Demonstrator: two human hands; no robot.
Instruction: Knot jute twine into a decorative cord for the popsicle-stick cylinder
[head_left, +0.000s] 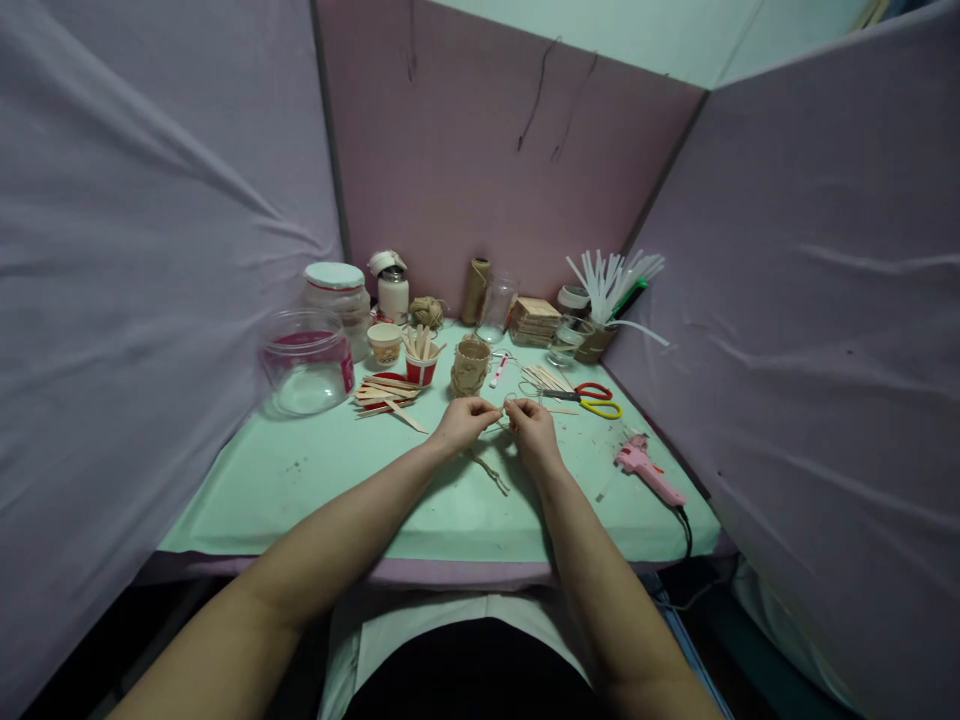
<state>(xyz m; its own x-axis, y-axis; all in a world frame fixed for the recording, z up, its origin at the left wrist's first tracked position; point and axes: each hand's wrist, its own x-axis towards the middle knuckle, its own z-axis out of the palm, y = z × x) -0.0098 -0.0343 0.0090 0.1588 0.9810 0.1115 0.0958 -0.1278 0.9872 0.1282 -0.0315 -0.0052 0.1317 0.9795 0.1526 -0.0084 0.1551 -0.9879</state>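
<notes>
My left hand (466,420) and my right hand (532,430) meet over the middle of the table, fingertips pinched close together. Between them is a thin length of twine (504,427); much of it is hidden by the fingers. A short braided-looking piece of twine (491,474) lies on the table just below my hands. Directly beyond my left hand stands a small tan cup (469,370) with a decorated, twine-like rim. Scissors (592,398) with red and yellow handles lie to the right of my right hand, beside thin wooden sticks (546,378).
A pink glue gun (651,474) with a cord lies at the right edge. Wooden craft sticks (384,392) and a red cup (421,371) are left. A clear bowl (307,375) stands farther left. A twine ball (427,312) and glue sticks (604,285) are behind.
</notes>
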